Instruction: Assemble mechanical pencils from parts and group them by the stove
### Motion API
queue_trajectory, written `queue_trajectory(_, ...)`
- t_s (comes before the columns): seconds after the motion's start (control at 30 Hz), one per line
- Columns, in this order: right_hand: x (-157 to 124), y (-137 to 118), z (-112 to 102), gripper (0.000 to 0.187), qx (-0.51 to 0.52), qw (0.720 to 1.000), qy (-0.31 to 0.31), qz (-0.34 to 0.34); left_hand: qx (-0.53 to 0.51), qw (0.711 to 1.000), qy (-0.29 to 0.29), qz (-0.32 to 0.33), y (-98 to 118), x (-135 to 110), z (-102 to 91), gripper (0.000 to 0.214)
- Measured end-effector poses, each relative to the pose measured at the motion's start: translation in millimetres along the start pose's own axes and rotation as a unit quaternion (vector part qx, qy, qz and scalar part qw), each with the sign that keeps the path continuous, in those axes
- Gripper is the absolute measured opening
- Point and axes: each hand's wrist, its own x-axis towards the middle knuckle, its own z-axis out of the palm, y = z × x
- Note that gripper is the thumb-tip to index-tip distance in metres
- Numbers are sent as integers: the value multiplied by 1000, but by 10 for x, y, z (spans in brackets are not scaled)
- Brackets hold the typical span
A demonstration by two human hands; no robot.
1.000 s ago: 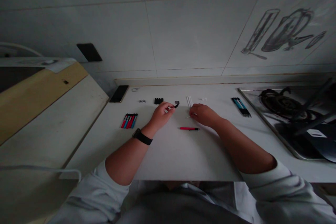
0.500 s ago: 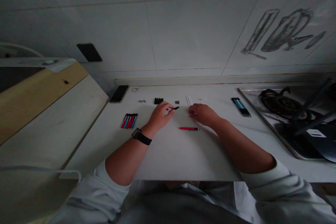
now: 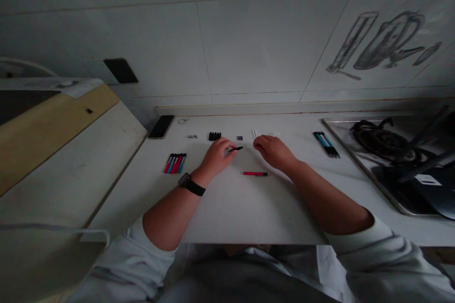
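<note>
My left hand (image 3: 216,155), with a dark watch at the wrist, pinches a small black pen part (image 3: 237,148) that points right. Facing it, my right hand (image 3: 275,152) is closed on a thin white pen refill (image 3: 249,146), whose left end lies close to the black part; whether they touch I cannot tell. Below the hands lies a red pen (image 3: 254,173). Behind them are several black pen parts (image 3: 214,136), small grey pieces (image 3: 240,138) and white refills (image 3: 255,133). Red and blue pen barrels (image 3: 175,163) lie left of my left hand.
Small metallic pieces (image 3: 192,137) and a phone (image 3: 161,127) lie at the back left of the white counter (image 3: 249,218). Tiny whitish pieces (image 3: 275,134) are behind my right hand. Blue and black pens (image 3: 325,145) lie beside the gas stove (image 3: 377,142) on the right.
My right hand has moved slightly left and away from me, bringing the white refill up to the black part's tip. My left hand has stayed almost still.
</note>
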Motion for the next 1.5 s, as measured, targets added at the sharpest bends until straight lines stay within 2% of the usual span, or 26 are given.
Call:
queue_trajectory(0.13,-7,-17,-27,21,46,998,43,-29,6,1000,6,2,24,6,-5,5)
queue_trajectory(0.37,-37,-27,-25,23,66,997,42,-22,6,1000,8,1,50,6,-12,6)
queue_trajectory(0.53,-42,-35,-6,22,55,997,37,-36,41,999,2,23,34,-8,6,8)
queue_trajectory(0.77,-37,-46,124,16,51,994,69,-63,66,996,0,52,71,-19,15,13)
queue_trajectory(0.93,-35,-91,176,18,114,985,96,-85,53,996,5,65,125,-25,14,13)
queue_trajectory(1.13,-34,-203,213,30,236,960,130,-82,14,998,2,57,167,-20,17,12)
queue_trajectory(1.3,-26,-210,220,34,378,912,158,-36,-45,999,7,24,123,-10,59,9)
queue_trajectory(1.4,-3,-123,164,39,415,883,216,44,-133,989,27,-55,59,15,95,6)
queue_trajectory(1.43,4,-89,134,39,409,881,227,75,-169,981,38,-90,37,27,103,6)
queue_trajectory(1.5,8,-42,66,36,364,905,193,106,-241,956,57,-154,0,48,108,11)
